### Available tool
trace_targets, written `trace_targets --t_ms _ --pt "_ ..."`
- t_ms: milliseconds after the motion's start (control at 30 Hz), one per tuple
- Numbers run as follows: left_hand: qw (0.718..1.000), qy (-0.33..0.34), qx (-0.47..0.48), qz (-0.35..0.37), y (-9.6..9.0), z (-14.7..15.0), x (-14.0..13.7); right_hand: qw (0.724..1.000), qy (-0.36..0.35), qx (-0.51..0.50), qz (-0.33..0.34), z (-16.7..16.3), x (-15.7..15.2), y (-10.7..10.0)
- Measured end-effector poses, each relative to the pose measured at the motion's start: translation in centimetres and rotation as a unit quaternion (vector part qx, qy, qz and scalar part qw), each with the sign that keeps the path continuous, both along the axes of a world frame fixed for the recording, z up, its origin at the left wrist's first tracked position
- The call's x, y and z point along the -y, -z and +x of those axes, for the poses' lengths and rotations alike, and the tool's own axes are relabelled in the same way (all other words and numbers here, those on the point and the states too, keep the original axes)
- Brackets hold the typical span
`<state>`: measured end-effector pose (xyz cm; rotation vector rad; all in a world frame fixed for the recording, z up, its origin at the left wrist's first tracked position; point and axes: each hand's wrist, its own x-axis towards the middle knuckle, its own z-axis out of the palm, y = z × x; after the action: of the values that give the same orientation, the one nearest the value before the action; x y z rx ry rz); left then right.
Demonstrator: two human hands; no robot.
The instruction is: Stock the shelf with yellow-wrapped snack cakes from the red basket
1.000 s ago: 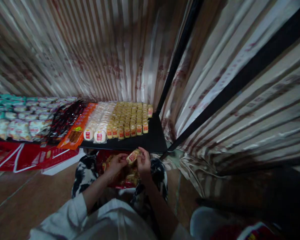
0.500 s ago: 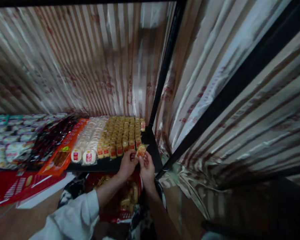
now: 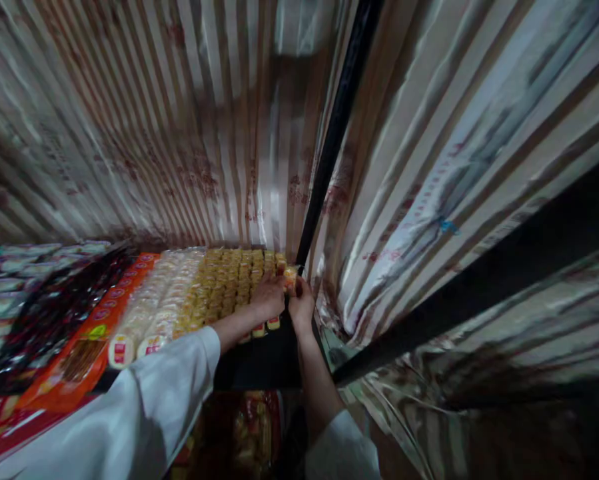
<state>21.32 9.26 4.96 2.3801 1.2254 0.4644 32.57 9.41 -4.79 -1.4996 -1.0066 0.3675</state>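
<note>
At the back right corner of the black shelf (image 3: pixel 259 363), my two hands meet around a small yellow-and-orange snack packet (image 3: pixel 290 275). My right hand (image 3: pixel 300 305) pinches it from the right with closed fingers. Reaching across the rows, my left hand (image 3: pixel 269 298) has its fingertips against the packet's left side. Close rows of yellow wrapped snack packets (image 3: pixel 224 283) lie under and beside my left forearm, which covers part of them. The newest row at the right edge is short, with a packet at its far end.
Left of the rows lie round white packaged snacks (image 3: pixel 152 343), an orange snack bag (image 3: pixel 86 347), dark shiny packets (image 3: pixel 64 307) and white packets (image 3: pixel 6 300). Black frame posts (image 3: pixel 324 167) and striped plastic sheeting (image 3: pixel 229 133) border the shelf. Below is a container with yellow packets (image 3: pixel 252 433).
Both hands have moved forward with the snack packet, from the shelf's front edge to the back right corner. The view has shifted, with the shelf's front edge now lower.
</note>
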Motion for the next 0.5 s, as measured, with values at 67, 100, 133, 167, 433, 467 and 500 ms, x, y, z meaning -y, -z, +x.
trace_targets --t_ms 67,100,133,167,433,467,500 --pt "0.997 0.018 -0.073 0.022 0.6 0.2 -1.0 1.000 0.004 0.020 -0.004 0.0 -1.2 1.1" --pt "0.995 0.018 -0.095 0.031 0.9 0.3 -1.5 1.000 0.008 0.025 -0.005 0.0 -1.7 1.6" --pt "0.993 0.014 -0.109 0.040 1.2 0.4 -1.9 0.999 0.014 0.029 -0.009 0.0 -2.1 2.0" --pt "0.991 0.014 -0.121 0.048 1.5 0.5 -2.2 0.999 0.018 0.032 -0.016 0.0 -2.6 2.4" --pt "0.980 0.046 -0.140 0.135 3.2 1.2 -4.2 0.996 0.017 0.077 -0.049 0.4 -4.6 4.2" --pt "0.979 0.047 -0.141 0.138 3.4 1.3 -4.4 0.996 0.013 0.079 -0.044 0.5 -4.7 4.4" --pt "0.978 0.048 -0.142 0.142 3.6 1.5 -4.6 0.996 0.010 0.080 -0.039 0.5 -4.8 4.6"
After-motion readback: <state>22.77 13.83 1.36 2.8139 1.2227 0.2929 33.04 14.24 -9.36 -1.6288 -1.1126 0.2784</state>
